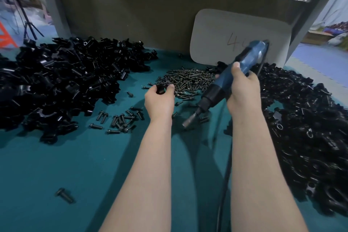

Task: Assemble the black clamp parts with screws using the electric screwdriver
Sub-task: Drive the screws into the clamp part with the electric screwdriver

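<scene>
My right hand (243,88) grips a blue electric screwdriver (222,84), held tilted with its metal tip pointing down-left just above the table. My left hand (159,98) is closed on a small black clamp part (161,87) at the near edge of a pile of small dark screws (188,79). A big heap of black clamp parts (62,79) lies to the left. Another heap of black parts (305,124) lies to the right. Larger black bolts (120,120) are scattered between the left heap and my left hand.
The table has a teal cover (75,165). One loose bolt (65,195) lies near the front left. A white card with handwriting (222,37) leans on a brown board at the back. The screwdriver's cable (226,175) runs down beside my right forearm.
</scene>
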A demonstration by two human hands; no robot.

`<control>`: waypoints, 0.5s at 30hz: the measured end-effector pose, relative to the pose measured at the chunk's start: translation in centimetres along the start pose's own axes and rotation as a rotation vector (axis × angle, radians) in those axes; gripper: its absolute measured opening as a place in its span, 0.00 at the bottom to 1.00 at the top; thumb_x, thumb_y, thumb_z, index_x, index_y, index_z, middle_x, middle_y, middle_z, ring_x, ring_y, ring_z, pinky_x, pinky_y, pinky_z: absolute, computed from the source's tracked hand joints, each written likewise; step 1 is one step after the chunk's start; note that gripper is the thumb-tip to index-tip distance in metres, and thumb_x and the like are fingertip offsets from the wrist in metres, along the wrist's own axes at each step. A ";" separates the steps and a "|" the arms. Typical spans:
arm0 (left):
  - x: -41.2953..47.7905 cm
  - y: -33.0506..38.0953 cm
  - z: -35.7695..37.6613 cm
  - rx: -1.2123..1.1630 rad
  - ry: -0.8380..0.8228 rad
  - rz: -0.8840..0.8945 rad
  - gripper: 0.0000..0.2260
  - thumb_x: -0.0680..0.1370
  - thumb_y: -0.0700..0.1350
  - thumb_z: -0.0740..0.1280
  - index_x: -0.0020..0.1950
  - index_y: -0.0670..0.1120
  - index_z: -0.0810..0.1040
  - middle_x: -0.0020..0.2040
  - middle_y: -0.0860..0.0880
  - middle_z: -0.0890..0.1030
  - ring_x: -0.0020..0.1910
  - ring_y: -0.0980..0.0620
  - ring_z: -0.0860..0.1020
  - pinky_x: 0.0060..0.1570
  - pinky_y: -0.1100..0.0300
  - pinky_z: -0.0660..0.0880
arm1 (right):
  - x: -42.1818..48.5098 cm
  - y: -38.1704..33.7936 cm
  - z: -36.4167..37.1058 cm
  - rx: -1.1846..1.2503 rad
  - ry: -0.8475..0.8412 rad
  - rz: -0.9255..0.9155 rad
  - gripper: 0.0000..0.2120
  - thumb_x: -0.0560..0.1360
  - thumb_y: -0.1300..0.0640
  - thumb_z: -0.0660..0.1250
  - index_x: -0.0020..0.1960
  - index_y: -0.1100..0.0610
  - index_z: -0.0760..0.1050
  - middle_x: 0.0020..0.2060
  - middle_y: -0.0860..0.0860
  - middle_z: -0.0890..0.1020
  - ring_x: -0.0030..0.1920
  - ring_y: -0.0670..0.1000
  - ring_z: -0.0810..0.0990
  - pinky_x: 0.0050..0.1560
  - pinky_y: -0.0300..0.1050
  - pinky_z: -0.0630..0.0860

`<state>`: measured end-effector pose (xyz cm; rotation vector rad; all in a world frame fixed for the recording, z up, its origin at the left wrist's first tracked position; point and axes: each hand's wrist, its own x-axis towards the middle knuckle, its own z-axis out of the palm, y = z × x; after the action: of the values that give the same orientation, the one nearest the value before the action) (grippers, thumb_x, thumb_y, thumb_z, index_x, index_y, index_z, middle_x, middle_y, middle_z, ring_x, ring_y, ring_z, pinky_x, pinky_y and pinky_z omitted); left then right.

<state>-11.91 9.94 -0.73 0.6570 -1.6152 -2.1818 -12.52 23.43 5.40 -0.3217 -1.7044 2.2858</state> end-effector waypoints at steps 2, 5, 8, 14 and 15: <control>0.2 0.0 -0.2 0.089 0.032 0.041 0.07 0.77 0.45 0.69 0.41 0.49 0.74 0.44 0.46 0.80 0.44 0.44 0.80 0.55 0.48 0.79 | 0.1 0.2 -0.5 0.124 0.029 0.083 0.15 0.80 0.55 0.63 0.62 0.62 0.68 0.53 0.57 0.79 0.50 0.57 0.82 0.51 0.51 0.81; 0.3 -0.1 -0.4 0.183 0.070 0.093 0.07 0.77 0.47 0.68 0.41 0.49 0.75 0.43 0.47 0.81 0.43 0.45 0.81 0.42 0.54 0.79 | 0.0 0.6 -1.4 0.255 0.056 0.230 0.08 0.79 0.55 0.64 0.51 0.60 0.69 0.47 0.57 0.79 0.42 0.55 0.82 0.40 0.48 0.81; 0.1 -0.2 -0.4 0.306 0.084 0.142 0.08 0.78 0.49 0.67 0.52 0.46 0.78 0.47 0.47 0.82 0.41 0.49 0.78 0.32 0.63 0.68 | -0.2 0.7 -1.6 0.309 0.060 0.298 0.12 0.77 0.48 0.66 0.50 0.56 0.69 0.45 0.58 0.79 0.45 0.55 0.82 0.43 0.50 0.81; -0.4 -0.2 -0.1 0.638 0.084 0.274 0.11 0.79 0.50 0.65 0.55 0.44 0.76 0.47 0.49 0.81 0.42 0.48 0.75 0.39 0.59 0.68 | 0.0 0.1 -1.6 0.548 0.013 0.310 0.23 0.76 0.46 0.67 0.64 0.58 0.69 0.57 0.59 0.77 0.53 0.58 0.80 0.54 0.56 0.78; -0.4 -0.3 -0.2 0.706 0.085 0.288 0.14 0.79 0.50 0.65 0.59 0.43 0.76 0.50 0.46 0.82 0.43 0.47 0.75 0.40 0.58 0.68 | 0.0 -0.1 -1.7 0.571 -0.004 0.333 0.23 0.75 0.46 0.68 0.63 0.58 0.69 0.57 0.59 0.76 0.54 0.58 0.79 0.56 0.57 0.77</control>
<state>-11.43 10.11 -0.96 0.6290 -2.2725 -1.3411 -11.92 24.98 5.06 -0.4984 -0.9786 2.8804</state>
